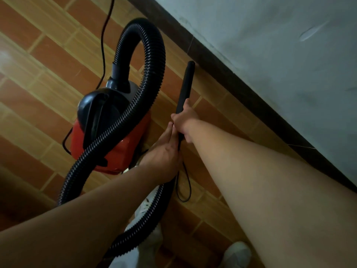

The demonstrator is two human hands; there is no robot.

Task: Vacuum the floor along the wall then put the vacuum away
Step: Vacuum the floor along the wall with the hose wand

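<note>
Near the centre of the frame, the right hand (185,120) is wrapping its fingers around the black crevice nozzle (185,88), gripping it at its lower part. The nozzle is pointing toward the upper right, and its tip is sitting at the dark skirting (228,74) where the pale wall (270,45) is meeting the tiled floor (48,60); whether the tip is touching the skirting cannot be told. Just below, the left hand (164,153) is lying against the same wand with its fingers stretched out straight and held together, the fingertips reaching up to the right hand. The red and black canister vacuum (110,128) is standing on the floor left of centre, just beside the hands. Its ribbed black hose (150,60) is arching up from the top of the canister, crossing over the body and looping down to the bottom centre. A thin black power cord (104,35) is running away to the upper left. A white shoe (236,252) is showing at the bottom edge.
</note>
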